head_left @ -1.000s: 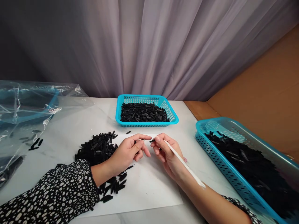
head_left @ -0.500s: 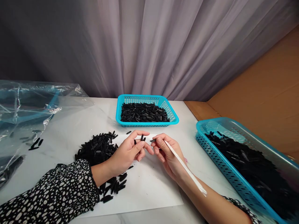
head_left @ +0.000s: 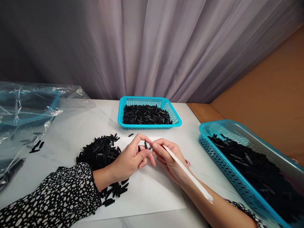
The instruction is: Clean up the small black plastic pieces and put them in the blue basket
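Observation:
My left hand (head_left: 133, 158) pinches a small, elongated black piece (head_left: 145, 145) between thumb and fingers, and another dark piece (head_left: 139, 148) shows between its fingers. My right hand (head_left: 169, 158) is closed on a slim tool with a long white handle (head_left: 187, 172), which slants back over the forearm. The tool's short grey tip (head_left: 150, 147) meets or nearly meets the black piece; contact is hard to make out. Fingertips of both hands are close together above a white sheet (head_left: 152, 196). Beside my left wrist lies a heap of similar black pieces (head_left: 99, 152).
A blue basket (head_left: 149, 127) of black pieces stands at the back. Another, larger blue basket (head_left: 228, 167) with black contents is at right, by a cardboard panel (head_left: 268, 72). Clear plastic (head_left: 23, 110) covers the left side. A small pink object (head_left: 187, 162) lies behind my right wrist.
My right hand has shifted slightly left, bringing the tool's tip up to the black piece in my left hand. The gap between the hands has closed. Baskets and heap look unchanged.

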`<state>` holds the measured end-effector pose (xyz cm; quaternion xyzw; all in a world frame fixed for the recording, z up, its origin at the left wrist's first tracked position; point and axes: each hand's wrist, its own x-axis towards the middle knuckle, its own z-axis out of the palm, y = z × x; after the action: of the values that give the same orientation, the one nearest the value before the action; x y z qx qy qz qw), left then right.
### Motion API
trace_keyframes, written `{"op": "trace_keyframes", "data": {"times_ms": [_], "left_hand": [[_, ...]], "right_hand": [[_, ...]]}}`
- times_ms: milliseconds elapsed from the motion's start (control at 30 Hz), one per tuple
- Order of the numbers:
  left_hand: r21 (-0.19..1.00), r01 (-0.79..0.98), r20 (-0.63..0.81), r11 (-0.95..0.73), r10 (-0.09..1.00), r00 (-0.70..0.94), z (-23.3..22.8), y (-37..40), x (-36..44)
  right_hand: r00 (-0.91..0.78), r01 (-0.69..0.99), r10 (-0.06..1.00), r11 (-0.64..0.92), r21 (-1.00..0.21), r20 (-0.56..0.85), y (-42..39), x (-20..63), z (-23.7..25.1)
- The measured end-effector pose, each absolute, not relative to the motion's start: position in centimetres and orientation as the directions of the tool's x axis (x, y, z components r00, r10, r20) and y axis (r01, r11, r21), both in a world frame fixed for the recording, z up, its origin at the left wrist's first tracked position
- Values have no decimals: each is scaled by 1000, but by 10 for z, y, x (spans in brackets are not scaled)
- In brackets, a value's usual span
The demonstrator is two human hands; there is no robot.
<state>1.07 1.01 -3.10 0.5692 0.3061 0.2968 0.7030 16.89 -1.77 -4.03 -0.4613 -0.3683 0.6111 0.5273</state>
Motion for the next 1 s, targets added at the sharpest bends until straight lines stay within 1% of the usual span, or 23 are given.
{"op": "trace_keyframes", "data": {"times_ms": [167,233,333,433,567,767,1000], "left_hand": [[985,-68,-78,156,768,636,-32,9,9],[986,-73,-73,148,784,616,-33,10,8],[984,-115,-50,137,827,559,-34,13,8],[975,-143,-66,167,843,534,-33,17,9],[967,-161,-85,197,847,525,-32,18,10],[968,-172,-66,180,851,521,-33,16,10],[961,-198,-48,196,817,575,-36,15,10]], "right_hand": [[-36,-284,983,-184,-941,-181,-16,170,-38],[-43,-280,983,-182,-942,-178,-16,170,-39],[-53,-313,982,-188,-931,-181,-17,171,-41],[-28,-358,981,-189,-915,-191,-17,171,-43],[-7,-371,980,-190,-909,-201,-19,171,-40],[-49,-400,974,-222,-889,-221,-20,170,-37],[-44,-392,985,-171,-904,-167,-19,168,-42]]}}
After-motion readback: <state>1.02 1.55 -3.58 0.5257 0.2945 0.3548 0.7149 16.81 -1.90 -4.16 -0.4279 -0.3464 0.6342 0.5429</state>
